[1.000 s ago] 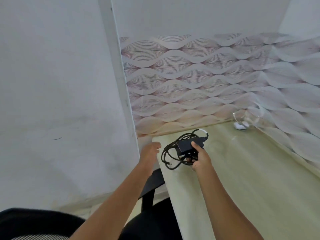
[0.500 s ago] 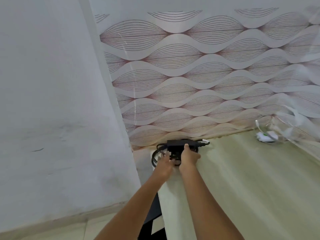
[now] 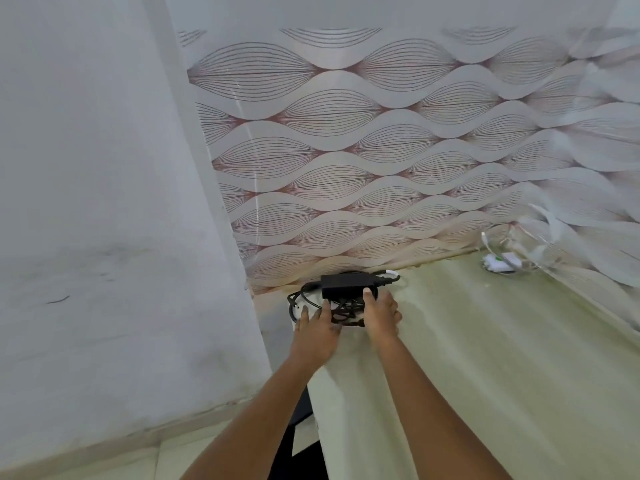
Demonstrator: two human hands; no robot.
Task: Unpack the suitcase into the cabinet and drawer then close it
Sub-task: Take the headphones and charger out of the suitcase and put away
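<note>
A black power adapter (image 3: 347, 286) with its tangled black cord (image 3: 298, 303) lies at the far left corner of a pale wooden tabletop (image 3: 485, 358), close to the patterned wall. My right hand (image 3: 380, 315) grips the bundle, its thumb against the adapter's front and the other fingers curled over the cord. My left hand (image 3: 318, 329) rests beside it, with straight fingers touching the cord loops at the table's left edge. No suitcase, cabinet or drawer is in view.
A small white device (image 3: 500, 264) with white cables lies in the far right corner of the tabletop. A plain white wall (image 3: 104, 202) stands to the left. Something dark (image 3: 298, 427) shows below the table's left edge.
My right hand has carried the adapter forward to the far left corner by the wall. My left hand has come up beside it and now touches the cord.
</note>
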